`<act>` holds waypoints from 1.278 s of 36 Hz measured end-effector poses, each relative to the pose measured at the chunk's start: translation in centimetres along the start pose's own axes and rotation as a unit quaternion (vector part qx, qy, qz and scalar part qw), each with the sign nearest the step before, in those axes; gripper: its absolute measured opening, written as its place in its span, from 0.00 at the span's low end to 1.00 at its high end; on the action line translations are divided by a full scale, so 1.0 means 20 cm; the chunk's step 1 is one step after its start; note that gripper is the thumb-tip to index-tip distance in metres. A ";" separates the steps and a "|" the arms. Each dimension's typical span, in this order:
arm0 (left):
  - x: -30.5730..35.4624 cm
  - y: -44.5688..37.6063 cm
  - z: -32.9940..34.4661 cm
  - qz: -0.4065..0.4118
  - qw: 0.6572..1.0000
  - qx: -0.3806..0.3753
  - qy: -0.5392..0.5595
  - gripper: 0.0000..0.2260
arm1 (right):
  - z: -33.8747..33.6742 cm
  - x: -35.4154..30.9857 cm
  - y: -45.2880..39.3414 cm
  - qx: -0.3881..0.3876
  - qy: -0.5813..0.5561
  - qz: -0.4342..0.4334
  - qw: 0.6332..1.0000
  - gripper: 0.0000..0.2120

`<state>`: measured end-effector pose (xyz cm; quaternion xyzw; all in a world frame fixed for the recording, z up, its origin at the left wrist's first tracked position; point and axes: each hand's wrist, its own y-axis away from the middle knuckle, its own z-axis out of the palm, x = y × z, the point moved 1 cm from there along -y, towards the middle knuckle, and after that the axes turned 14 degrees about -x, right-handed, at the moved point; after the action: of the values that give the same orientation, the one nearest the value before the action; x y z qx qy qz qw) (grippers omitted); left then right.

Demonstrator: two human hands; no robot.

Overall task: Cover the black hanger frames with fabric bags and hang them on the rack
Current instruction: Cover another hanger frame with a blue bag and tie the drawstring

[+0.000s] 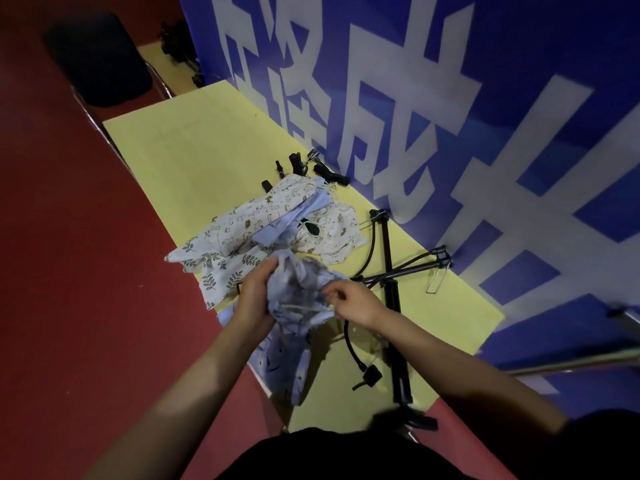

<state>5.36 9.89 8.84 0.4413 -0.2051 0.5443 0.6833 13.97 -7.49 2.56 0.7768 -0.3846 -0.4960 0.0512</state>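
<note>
While I look down from the head camera, I see both hands working on one light blue fabric bag (294, 299) over the near edge of the yellow desk (194, 147). The left hand (256, 292) grips the bunched cloth from the left side, with its fingers curled into the folds. The right hand (349, 303) is on the right side of the same bag and pinches a thin whitish drawstring (311, 308) that runs across the cloth between the two hands. The lower part of the bag hangs down past the desk edge, toward my body.

Just behind the hands lies a pile of other fabric bags (263, 223), white with small prints and leaf patterns, touching each other. To the right of the right hand, a black hanger frame (393, 271) lies flat on the desk, its bars crossing, and one curved black arm passes under the right wrist. Some small black clips (298, 164) lie farther back, near the blue banner (450, 98). A dark chair (97, 57) stands at the far left on the red floor (69, 271).
</note>
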 end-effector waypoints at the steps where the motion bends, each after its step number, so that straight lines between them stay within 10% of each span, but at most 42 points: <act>1: 0.02 -0.01 0.03 0.003 1.000 -0.012 0.009 0.17 | 0.00 -0.01 0.02 0.030 -0.083 -0.036 0.995 0.10; 6: 0.08 -0.07 0.01 -0.006 0.998 0.040 -0.056 0.14 | -0.07 0.02 0.08 0.250 -0.260 -0.083 0.929 0.14; 11: 0.02 -0.08 -0.13 -0.086 0.975 0.126 -0.160 0.11 | -0.14 0.26 0.08 0.347 -0.329 0.069 0.876 0.11; 23: 0.15 -0.13 -0.18 0.054 0.959 0.195 -0.196 0.14 | -0.14 0.31 -0.14 0.179 -0.481 0.287 0.809 0.15; 35: 0.23 -0.25 -0.21 0.046 0.948 0.241 -0.202 0.09 | -0.04 0.35 -0.44 0.147 -0.659 0.269 0.686 0.07; 40: 0.27 -0.30 -0.32 0.029 0.934 0.261 -0.243 0.12 | -0.04 0.28 -0.49 0.187 -0.634 0.256 0.706 0.13; 46: 0.30 -0.32 -0.37 0.010 0.942 0.266 -0.202 0.07 | -0.11 0.10 -0.45 0.267 -0.455 0.223 0.819 0.19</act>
<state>11.72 19.23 7.15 0.7059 -0.1911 0.4851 0.4795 21.11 -3.17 -1.84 0.3386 -0.6445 -0.6458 -0.2300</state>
